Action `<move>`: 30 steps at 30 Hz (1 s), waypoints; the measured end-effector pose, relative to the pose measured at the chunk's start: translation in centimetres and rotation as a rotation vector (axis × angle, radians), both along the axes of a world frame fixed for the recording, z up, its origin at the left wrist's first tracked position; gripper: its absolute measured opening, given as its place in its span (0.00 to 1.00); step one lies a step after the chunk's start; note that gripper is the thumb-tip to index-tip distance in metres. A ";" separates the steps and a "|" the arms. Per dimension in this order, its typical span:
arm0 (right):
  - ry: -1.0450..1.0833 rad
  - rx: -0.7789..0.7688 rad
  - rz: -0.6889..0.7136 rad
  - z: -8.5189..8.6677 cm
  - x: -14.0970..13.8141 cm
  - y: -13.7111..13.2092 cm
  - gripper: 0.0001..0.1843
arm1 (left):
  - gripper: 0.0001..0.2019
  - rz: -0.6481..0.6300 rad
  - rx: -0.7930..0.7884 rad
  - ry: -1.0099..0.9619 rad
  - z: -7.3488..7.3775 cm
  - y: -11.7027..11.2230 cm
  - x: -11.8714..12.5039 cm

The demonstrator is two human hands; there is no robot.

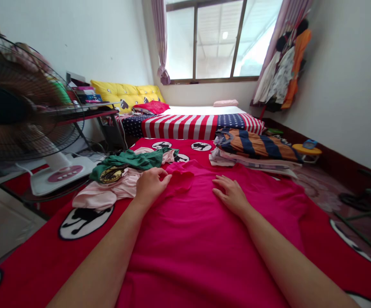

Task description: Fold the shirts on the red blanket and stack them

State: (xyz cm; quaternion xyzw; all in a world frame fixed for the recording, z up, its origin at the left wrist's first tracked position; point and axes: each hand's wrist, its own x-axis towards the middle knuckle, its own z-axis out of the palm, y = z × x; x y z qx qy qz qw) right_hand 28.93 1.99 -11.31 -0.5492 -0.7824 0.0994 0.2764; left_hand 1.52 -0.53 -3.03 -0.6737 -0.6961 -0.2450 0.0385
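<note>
A bright pink T-shirt (214, 239) lies spread over the red patterned cover in front of me, its right sleeve reaching out flat. At its upper left, my left hand (151, 184) is curled, with thumb and fingertips closed on the shirt's bunched sleeve cloth. My right hand (232, 194) rests palm down on the upper part of the shirt, fingers stretched out and holding nothing. Just left of my left hand is a loose heap with a green garment (134, 160) over a pale pink garment (98, 192).
Folded clothes (256, 147) are stacked at the far right of the red cover (40, 252). An electric fan (57, 167) stands close on the left. Beyond lies a bed with a striped, starred cover (179, 126). A small yellow stool (307, 149) is at the right.
</note>
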 end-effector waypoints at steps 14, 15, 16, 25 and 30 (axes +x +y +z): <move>0.000 -0.001 0.006 0.0 0.1 0.0 0.19 | 0.09 -0.188 0.000 -0.089 -1.4 0.4 0.3; 0.001 -0.001 0.008 0.0 0.1 0.0 0.19 | 0.10 -0.194 0.044 -0.123 -1.3 0.4 0.4; 0.002 -0.002 0.010 0.0 0.1 0.0 0.19 | 0.11 -0.192 0.057 -0.137 -1.3 0.3 0.5; -0.002 0.011 0.008 -0.1 0.1 0.1 0.20 | 0.13 -0.244 -0.202 -0.028 -3.1 1.1 -0.8; -0.033 0.020 -0.016 -0.1 -0.2 0.2 0.19 | 0.14 -0.125 -0.166 -0.136 -4.4 1.9 -1.1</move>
